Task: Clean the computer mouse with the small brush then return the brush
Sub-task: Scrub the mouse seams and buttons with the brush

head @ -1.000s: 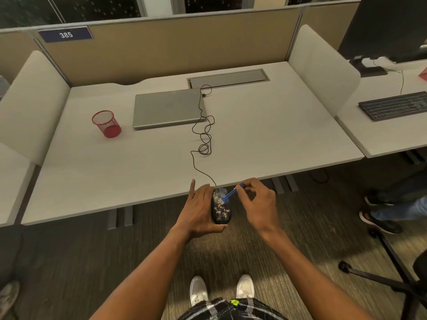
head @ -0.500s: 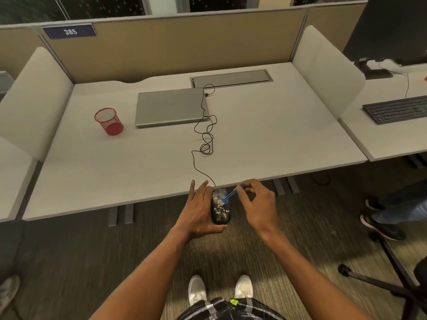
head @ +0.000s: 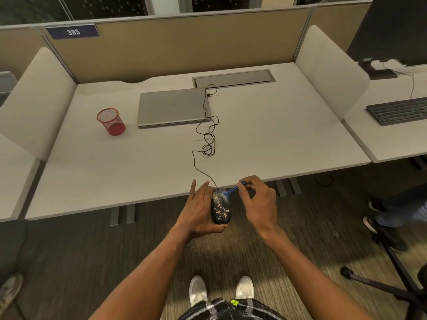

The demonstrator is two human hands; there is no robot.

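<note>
Brushing still, brush [head: 231, 190] nearer mouse [head: 220, 207] front.

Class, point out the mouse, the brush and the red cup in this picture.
mouse [head: 220, 210]: head view, on its speckled back.
brush [head: 231, 190]: head view, on its blue handle.
red cup [head: 111, 122]: head view, on its mesh wall.

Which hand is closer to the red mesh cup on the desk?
Left. The left hand, holding the mouse, sits on the red mesh cup's side; the right hand with the brush is farther away.
</note>
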